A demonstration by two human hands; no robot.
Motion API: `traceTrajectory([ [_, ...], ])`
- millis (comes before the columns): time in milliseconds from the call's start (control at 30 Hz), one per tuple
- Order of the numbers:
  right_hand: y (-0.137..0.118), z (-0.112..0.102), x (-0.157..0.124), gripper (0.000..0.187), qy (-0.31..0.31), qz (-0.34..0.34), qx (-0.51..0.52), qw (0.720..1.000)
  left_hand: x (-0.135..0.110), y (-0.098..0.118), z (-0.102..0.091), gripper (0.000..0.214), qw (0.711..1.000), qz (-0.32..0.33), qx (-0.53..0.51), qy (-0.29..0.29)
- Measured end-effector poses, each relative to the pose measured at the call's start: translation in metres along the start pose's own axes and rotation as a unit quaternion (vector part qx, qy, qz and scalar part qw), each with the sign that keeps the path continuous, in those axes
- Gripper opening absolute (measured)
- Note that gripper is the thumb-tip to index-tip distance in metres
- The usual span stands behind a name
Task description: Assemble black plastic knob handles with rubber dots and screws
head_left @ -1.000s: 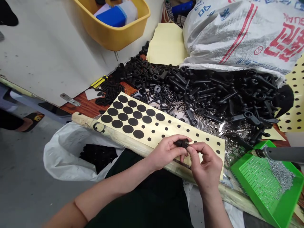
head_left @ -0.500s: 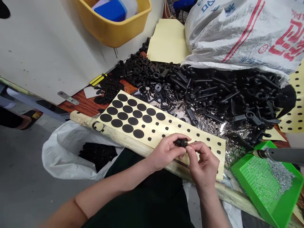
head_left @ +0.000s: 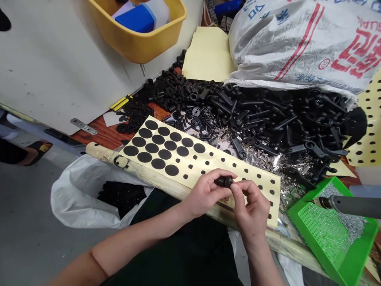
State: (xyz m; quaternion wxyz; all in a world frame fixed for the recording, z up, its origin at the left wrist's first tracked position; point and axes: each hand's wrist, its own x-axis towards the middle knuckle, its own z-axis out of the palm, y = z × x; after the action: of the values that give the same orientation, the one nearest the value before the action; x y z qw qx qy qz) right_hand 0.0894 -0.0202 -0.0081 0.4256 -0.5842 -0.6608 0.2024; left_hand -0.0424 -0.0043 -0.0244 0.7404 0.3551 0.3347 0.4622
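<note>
My left hand (head_left: 206,191) is closed around a small black plastic part (head_left: 224,181), held just above the table's near edge. My right hand (head_left: 251,206) meets it from the right, fingertips pinched against the end of the same part. Under both hands lies a pale yellow backing sheet (head_left: 208,165) with large black round stickers (head_left: 162,143) on its left and small black dots on its right.
A big heap of black plastic levers (head_left: 282,119) and shiny metal bits covers the table behind. A green perforated tray (head_left: 330,230) with a grey tool handle (head_left: 354,205) sits at right. A white bag of black parts (head_left: 119,194) hangs at left; yellow basin (head_left: 139,39) and printed sack (head_left: 303,39) behind.
Both hands stay together on the small black part, shifting slightly left and down in the picture as the view moves. The right fingers have worked a little against the part's end.
</note>
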Motion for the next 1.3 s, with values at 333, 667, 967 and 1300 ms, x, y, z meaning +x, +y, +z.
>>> traceTrajectory([
  [333,0.005,0.006,-0.004,0.011,0.033,0.024,0.032,0.999,0.001,0.001,0.000,0.027,1.000,0.008,0.007,-0.016],
  [667,0.006,-0.008,-0.001,0.014,-0.038,0.071,0.064,0.995,0.006,-0.005,-0.010,0.034,0.994,0.055,0.065,-0.074],
  [967,0.006,-0.016,0.001,0.010,-0.008,0.036,0.018,0.999,0.002,-0.001,-0.005,0.045,0.994,-0.042,-0.059,-0.080],
  [1300,0.017,-0.028,-0.005,0.016,-0.015,0.118,0.118,0.986,0.005,-0.003,0.007,0.018,0.997,-0.063,0.008,-0.044],
])
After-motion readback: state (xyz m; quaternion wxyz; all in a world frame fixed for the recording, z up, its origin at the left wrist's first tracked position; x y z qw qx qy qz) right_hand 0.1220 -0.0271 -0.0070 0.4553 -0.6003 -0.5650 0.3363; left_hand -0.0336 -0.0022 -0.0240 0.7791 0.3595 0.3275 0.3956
